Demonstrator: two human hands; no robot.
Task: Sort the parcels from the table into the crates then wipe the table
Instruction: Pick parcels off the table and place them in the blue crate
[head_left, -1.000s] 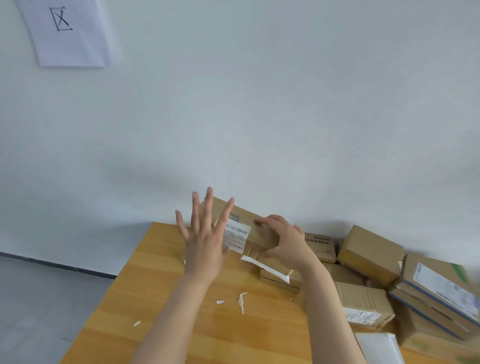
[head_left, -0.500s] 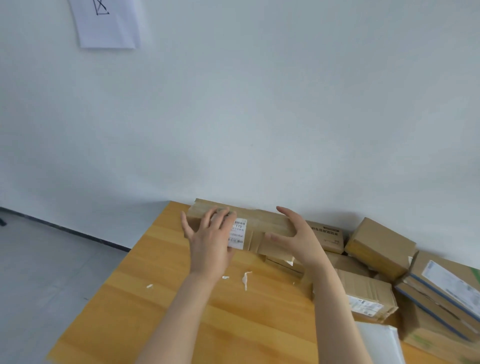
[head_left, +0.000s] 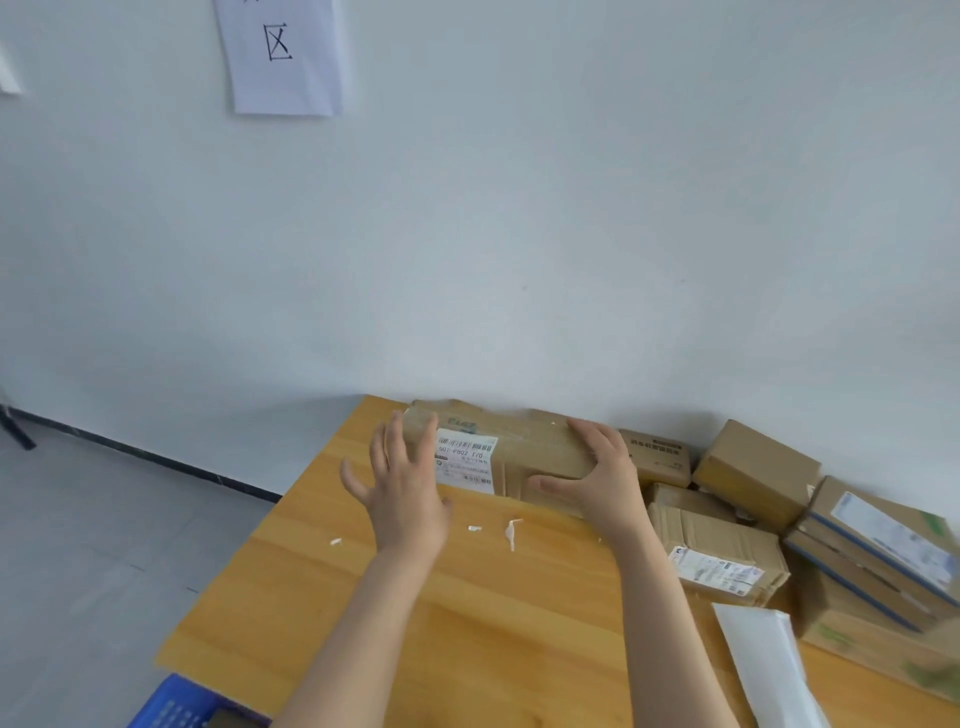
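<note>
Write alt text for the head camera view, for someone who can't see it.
A person's right hand holds a long cardboard parcel at the back of a wooden table, while the open left hand is spread at its labelled end. More parcels are piled to the right, and paper scraps lie on the table.

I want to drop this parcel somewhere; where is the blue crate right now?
In the head view the blue crate peeks in at the bottom left edge, lower than and just beside the near left corner of the wooden table.
</note>
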